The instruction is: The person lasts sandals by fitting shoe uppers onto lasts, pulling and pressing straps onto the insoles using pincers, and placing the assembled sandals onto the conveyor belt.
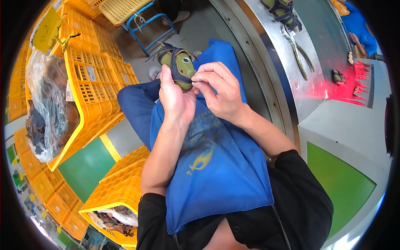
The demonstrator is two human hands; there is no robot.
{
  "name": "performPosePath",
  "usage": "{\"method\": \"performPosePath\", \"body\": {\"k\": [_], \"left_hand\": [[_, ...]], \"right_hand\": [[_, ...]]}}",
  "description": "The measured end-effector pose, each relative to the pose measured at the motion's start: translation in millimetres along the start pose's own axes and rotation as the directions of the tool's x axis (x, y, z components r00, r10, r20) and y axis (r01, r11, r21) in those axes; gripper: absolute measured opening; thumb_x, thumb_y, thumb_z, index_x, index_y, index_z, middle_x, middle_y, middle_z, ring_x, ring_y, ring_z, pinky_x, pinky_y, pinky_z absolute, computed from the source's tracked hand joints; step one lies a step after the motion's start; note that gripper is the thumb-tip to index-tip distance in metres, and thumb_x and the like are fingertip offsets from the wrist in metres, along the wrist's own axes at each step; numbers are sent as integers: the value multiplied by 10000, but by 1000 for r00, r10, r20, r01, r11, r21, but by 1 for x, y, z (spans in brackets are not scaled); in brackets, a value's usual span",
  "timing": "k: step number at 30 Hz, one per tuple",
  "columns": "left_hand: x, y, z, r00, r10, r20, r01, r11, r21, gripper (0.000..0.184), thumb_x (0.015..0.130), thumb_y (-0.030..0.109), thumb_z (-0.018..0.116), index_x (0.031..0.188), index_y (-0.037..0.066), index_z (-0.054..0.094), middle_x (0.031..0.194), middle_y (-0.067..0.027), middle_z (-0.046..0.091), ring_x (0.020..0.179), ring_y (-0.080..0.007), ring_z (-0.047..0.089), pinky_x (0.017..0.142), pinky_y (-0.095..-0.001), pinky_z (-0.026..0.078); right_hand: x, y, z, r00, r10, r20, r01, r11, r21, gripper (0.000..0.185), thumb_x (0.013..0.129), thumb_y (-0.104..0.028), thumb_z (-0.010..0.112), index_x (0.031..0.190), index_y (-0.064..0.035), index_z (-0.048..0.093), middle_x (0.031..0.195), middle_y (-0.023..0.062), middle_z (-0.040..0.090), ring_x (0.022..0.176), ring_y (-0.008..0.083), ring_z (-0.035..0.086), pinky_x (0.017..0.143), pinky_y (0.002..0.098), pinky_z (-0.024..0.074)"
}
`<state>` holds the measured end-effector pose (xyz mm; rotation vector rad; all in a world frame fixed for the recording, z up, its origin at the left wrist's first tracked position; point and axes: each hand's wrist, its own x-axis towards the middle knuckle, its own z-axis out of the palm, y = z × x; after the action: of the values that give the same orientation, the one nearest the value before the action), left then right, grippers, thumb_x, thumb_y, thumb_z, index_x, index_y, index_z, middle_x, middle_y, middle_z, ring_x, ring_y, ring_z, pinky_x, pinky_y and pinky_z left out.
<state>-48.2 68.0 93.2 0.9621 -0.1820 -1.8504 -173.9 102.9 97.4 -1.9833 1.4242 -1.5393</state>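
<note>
A green shoe last (184, 63) with dark sandal straps (175, 62) round it is held over my lap, above the blue apron (208, 166). My left hand (177, 96) is closed on its near end, thumb up along the side. Against the strap's edge at the right side, my right hand (218, 87) pinches with thumb and fingertips. Whatever small part lies between those fingertips is hidden. Loose strap ends stick out at the far end of the last.
On the metal bench (266, 25) to the right lie pincers (296, 50) and another strapped last (283, 12). Beyond, a small shoe (338, 78) sits under red light near a co-worker's blue sleeve (360, 29). Yellow crates (89, 83) with bagged pieces stand left; a blue-framed stool (139, 25) is ahead.
</note>
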Motion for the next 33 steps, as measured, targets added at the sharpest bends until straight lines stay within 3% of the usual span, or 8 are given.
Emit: {"method": "performPosePath", "body": {"k": [7,10,12,17,23,28,31,33], "left_hand": [[2,8,-7,952,-133,275,119,991,68,535,1116,546,331,1257,90,571,968,-96,668,624,-183,608,462,-301,428],[2,4,-16,870,-233,434,205,972,112,561,1123,552,268,1365,102,500,1046,-167,657,561,-185,579,441,-280,429],[-1,2,-17,813,-333,477,250,940,231,742,1090,616,280,1220,-65,545,932,-158,647,519,-180,505,464,-279,392],[8,-8,-40,784,-305,541,209,950,233,737,1090,612,303,1366,-39,512,1211,-215,636,676,-212,579,533,-311,446],[40,-13,-96,894,-338,295,318,941,113,482,1096,413,513,1481,126,479,1264,-173,676,873,-246,668,752,-360,539],[79,-20,-209,911,-362,-197,323,924,-206,400,1069,304,582,1395,99,475,1208,-186,650,944,-295,661,829,-439,577],[80,-20,-201,893,-335,-301,308,942,-135,443,1038,325,630,1404,136,468,1353,-194,515,1135,-327,574,971,-487,536],[88,-27,-201,876,-258,-408,292,956,22,533,1013,367,654,1467,170,454,1551,-173,365,1340,-333,460,1105,-508,449]], "right_hand": [[32,33,-22,918,380,-113,-328,888,322,315,896,-42,770,1199,-24,688,1109,102,698,999,159,673,780,287,562],[49,58,-35,828,506,240,-553,669,497,517,969,-116,743,1436,-86,524,1196,80,654,1101,142,631,940,325,537],[58,62,-37,728,509,460,-685,508,522,449,974,-136,744,1378,-44,572,1104,51,689,997,111,653,911,291,533],[66,65,-38,716,421,557,-698,452,555,293,909,-91,803,1156,-14,665,1002,8,701,909,78,653,843,277,540],[134,75,-112,836,533,-129,-314,658,685,318,877,-99,810,1158,-25,680,1024,41,715,914,123,669,865,319,549],[193,175,-238,414,620,-666,125,687,716,325,903,-170,784,1151,-44,616,995,79,688,834,202,677,672,405,589],[188,234,-313,26,605,-796,-76,795,602,314,923,-113,762,1115,23,554,1007,153,660,812,272,701,589,477,662],[152,297,-363,82,562,-823,-320,797,513,307,889,-97,761,1137,12,617,1003,132,684,853,240,708,597,420,603]]}}
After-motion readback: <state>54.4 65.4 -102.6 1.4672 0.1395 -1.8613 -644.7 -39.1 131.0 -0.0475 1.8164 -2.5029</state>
